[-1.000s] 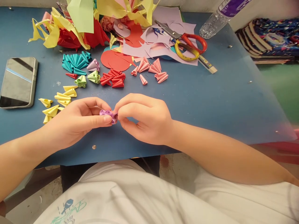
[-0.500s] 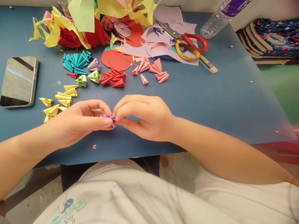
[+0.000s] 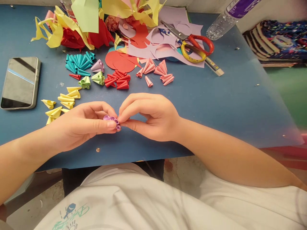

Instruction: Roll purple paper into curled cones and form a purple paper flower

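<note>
Between thumb and fingers, my left hand (image 3: pixel 88 124) grips a small bunch of purple rolled paper cones (image 3: pixel 112 119), their curled ends facing up. My right hand (image 3: pixel 148 116) pinches at the right side of the same bunch, thumb and fingertips together; its fingers hide part of what they hold. Left of my left hand lie yellow paper cones (image 3: pixel 67 99). Farther back are teal cones (image 3: pixel 78 64), green cones (image 3: pixel 98 77), a lilac bunch (image 3: pixel 98 66), red cones (image 3: pixel 117 80) and pink cones (image 3: pixel 160 68).
A phone (image 3: pixel 20 83) lies at the left of the blue table (image 3: pixel 216 95). Scissors (image 3: pixel 195 48) and a cutter (image 3: pixel 214 66) rest on lilac paper scraps (image 3: pixel 144 49). Red paper discs (image 3: pixel 120 61), a bottle (image 3: pixel 223 24) and crumpled yellow paper (image 3: pixel 55 35) stand at the back.
My right hand has shifted slightly up, its fingertips still at the bunch. The purple cones have turned a little, showing more of their curled ends. The view has moved slightly.
</note>
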`<action>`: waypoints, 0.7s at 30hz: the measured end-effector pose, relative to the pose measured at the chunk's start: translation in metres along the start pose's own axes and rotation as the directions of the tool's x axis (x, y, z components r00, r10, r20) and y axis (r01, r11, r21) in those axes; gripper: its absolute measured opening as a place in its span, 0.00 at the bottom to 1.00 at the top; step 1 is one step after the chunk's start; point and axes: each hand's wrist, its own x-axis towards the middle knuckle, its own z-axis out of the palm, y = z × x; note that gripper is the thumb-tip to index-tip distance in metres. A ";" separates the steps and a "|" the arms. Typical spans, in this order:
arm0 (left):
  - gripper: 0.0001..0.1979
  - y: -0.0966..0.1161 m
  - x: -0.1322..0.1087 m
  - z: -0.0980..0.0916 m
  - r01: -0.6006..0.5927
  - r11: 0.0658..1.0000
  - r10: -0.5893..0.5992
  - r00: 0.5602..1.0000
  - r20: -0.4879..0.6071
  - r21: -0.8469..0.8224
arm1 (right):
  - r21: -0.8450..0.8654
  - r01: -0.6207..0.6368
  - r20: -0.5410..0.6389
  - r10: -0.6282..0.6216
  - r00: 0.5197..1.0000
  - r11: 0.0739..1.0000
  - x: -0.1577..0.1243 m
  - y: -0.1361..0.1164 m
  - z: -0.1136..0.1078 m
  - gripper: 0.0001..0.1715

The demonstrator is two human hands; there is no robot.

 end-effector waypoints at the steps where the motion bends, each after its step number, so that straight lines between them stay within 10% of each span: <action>1: 0.06 0.000 0.000 0.000 -0.005 1.000 0.005 1.000 0.002 -0.016 | -0.024 -0.002 -0.004 0.001 1.000 1.000 0.000 -0.001 0.000 0.06; 21: 0.12 0.002 0.002 0.003 -0.086 0.996 0.086 0.996 -0.038 0.000 | -0.234 0.093 -0.109 -0.121 0.987 0.968 -0.003 0.000 0.009 0.06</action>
